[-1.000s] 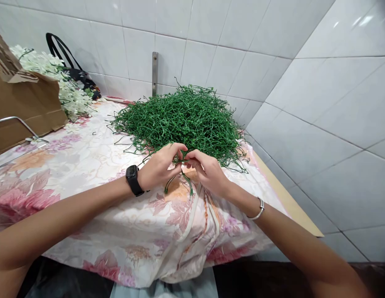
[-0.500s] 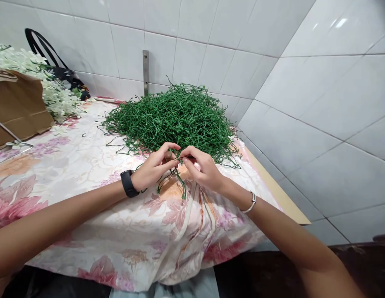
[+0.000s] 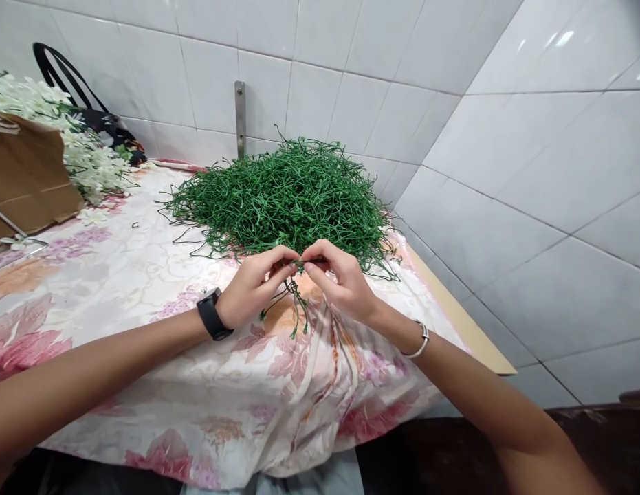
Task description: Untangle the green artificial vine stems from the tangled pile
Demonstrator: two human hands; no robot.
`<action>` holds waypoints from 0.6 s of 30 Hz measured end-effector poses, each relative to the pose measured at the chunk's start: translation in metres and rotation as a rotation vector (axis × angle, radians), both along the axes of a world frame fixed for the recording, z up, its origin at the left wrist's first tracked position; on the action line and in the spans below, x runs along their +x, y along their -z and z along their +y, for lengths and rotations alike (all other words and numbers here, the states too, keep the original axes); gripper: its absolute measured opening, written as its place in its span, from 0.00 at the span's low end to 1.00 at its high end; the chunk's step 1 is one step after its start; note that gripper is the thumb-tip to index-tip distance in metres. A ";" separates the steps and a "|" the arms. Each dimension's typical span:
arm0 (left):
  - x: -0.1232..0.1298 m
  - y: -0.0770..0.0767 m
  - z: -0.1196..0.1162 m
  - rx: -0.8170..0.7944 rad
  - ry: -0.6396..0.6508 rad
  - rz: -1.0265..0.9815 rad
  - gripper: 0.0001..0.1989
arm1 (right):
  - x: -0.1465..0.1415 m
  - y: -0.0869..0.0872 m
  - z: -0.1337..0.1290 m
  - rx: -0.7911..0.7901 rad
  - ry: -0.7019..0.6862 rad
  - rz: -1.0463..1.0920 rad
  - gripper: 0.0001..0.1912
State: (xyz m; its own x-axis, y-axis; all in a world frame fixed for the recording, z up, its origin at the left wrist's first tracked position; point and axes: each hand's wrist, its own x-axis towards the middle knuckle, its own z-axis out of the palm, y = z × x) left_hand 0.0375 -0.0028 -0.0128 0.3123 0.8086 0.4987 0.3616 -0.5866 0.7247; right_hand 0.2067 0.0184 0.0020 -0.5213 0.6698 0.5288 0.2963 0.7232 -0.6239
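Observation:
My left hand (image 3: 258, 283) is closed in a pinch on thin green artificial flower stems (image 3: 293, 306), whose loose ends dangle below the fingers. Opposite it, my right hand (image 3: 341, 280) pinches stem ends too, its fingertips nearly touching those of the left. Where exactly the stems meet between the fingertips is too small to tell. Just behind both hands rises a large tangled pile of green plastic stems (image 3: 289, 196). A black band sits on my left wrist and a pale bracelet on my right.
A floral cloth (image 3: 118, 295) covers the table. At the left stand a brown cardboard box (image 3: 34, 172), white artificial flowers (image 3: 93, 161) and a dark bag with black handles (image 3: 67, 72). Tiled walls close off the back and right; a metal strip (image 3: 240, 117) is fixed there.
My fingertips have drawn closer together in the pinch. The dangling stems have shifted and hang slightly lower. The view has moved slightly; the pile looks the same.

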 end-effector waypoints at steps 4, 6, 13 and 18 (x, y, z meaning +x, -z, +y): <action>-0.002 -0.001 0.002 -0.027 0.050 0.008 0.07 | -0.001 -0.002 0.000 -0.220 -0.061 0.101 0.03; -0.004 -0.001 0.004 -0.022 0.102 0.001 0.07 | -0.001 -0.003 0.001 -0.354 -0.101 0.171 0.02; -0.008 -0.006 0.003 -0.084 0.295 -0.037 0.07 | 0.004 -0.006 0.005 -0.727 -0.270 0.329 0.03; -0.004 -0.005 -0.001 -0.161 0.367 -0.125 0.07 | 0.003 -0.006 0.001 -0.866 -0.358 0.385 0.03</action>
State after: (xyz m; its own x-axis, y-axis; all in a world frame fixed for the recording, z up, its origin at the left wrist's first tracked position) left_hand 0.0339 -0.0038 -0.0073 0.5393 0.7257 0.4272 0.0529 -0.5355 0.8429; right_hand 0.2101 0.0195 0.0083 -0.6632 0.7403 0.1100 -0.1816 -0.0166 -0.9832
